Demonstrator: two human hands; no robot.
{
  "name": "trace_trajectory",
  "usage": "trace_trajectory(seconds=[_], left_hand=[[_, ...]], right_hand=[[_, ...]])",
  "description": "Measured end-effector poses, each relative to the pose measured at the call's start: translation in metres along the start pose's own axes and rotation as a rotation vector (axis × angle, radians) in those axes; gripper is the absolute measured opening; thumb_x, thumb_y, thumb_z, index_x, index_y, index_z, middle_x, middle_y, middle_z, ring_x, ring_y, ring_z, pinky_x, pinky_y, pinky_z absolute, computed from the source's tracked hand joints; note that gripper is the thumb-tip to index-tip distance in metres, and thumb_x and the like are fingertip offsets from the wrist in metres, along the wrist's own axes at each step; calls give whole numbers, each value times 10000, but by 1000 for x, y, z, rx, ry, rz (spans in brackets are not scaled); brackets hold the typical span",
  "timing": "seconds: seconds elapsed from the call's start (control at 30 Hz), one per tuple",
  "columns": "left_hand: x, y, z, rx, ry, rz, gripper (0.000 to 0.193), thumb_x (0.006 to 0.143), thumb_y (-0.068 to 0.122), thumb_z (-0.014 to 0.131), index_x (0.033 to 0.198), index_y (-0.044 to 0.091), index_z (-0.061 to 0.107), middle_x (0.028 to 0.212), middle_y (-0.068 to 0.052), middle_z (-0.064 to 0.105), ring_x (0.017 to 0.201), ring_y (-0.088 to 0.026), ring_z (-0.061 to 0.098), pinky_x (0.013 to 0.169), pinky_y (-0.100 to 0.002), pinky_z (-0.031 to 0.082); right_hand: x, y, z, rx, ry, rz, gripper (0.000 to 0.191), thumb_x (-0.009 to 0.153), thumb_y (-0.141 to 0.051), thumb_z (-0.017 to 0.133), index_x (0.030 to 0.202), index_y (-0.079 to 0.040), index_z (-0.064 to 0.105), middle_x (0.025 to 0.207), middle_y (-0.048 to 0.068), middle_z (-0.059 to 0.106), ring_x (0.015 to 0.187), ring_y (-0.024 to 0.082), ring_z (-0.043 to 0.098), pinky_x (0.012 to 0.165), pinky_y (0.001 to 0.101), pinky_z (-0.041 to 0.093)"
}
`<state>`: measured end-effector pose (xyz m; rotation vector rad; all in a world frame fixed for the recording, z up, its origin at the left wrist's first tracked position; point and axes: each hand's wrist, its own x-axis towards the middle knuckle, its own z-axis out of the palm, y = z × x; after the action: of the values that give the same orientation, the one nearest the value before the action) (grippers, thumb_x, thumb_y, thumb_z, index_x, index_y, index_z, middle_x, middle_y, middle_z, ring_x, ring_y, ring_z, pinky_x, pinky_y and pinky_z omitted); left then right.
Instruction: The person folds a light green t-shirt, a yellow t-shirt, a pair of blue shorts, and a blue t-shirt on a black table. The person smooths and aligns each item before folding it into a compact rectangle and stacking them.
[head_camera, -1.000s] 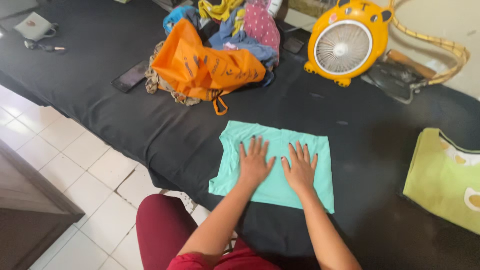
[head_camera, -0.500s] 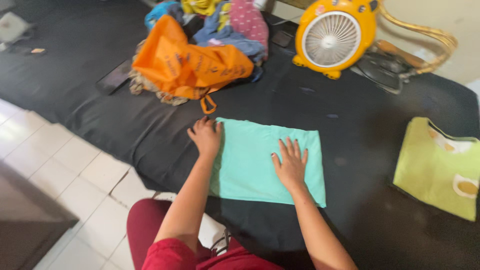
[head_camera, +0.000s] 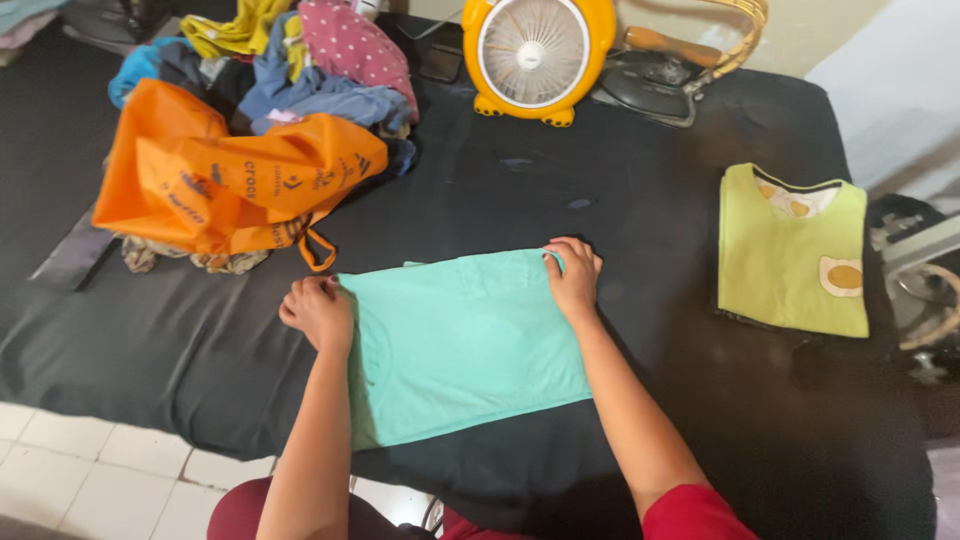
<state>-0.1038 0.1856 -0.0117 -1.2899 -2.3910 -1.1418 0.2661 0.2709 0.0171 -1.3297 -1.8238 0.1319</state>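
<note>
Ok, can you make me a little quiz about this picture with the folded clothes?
1. True or false: both hands grip the far corners of the turquoise garment.
2. What lies to the right of the right hand? A) green shirt B) orange bag C) fan
3. What colour is the bag beyond the left hand?

Key: 1 true. 2 A, the green shirt. 3 orange.

Left hand (head_camera: 318, 312) covers far-left corner of teal cloth (head_camera: 465, 345); fingertips curl under, grip not clear. Right hand (head_camera: 572, 278) hides far-right corner. Orange bag (head_camera: 225, 180) hides pt of clothes pile (head_camera: 300, 70). Fan (head_camera: 538, 55) top cut by far edge. Iron (head_camera: 650, 85) partly behind fan. Objects at right edge cut off, unclear.
</note>
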Motion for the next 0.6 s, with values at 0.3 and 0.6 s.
trace_trajectory(seconds=[0.3, 0.6], left_hand=[[-2, 3, 4, -153, 123, 145, 63, 1046, 100, 578, 1065, 40, 582, 1057, -110, 626, 1123, -298, 569, 1189, -565, 262], [3, 0, 4, -46, -6, 7, 112, 972, 177, 628, 1003, 69, 626, 1047, -101, 635, 1077, -332, 542, 1089, -533, 298]], right_hand=[[4, 20, 8, 375, 144, -38, 72, 961, -105, 687, 1031, -106, 670, 1134, 41, 644, 1104, 239, 627, 1000, 370, 483], [-1, 15, 21, 95, 83, 22, 92, 939, -114, 716, 1018, -95, 672, 1149, 51, 651, 1154, 275, 589, 997, 436, 396]])
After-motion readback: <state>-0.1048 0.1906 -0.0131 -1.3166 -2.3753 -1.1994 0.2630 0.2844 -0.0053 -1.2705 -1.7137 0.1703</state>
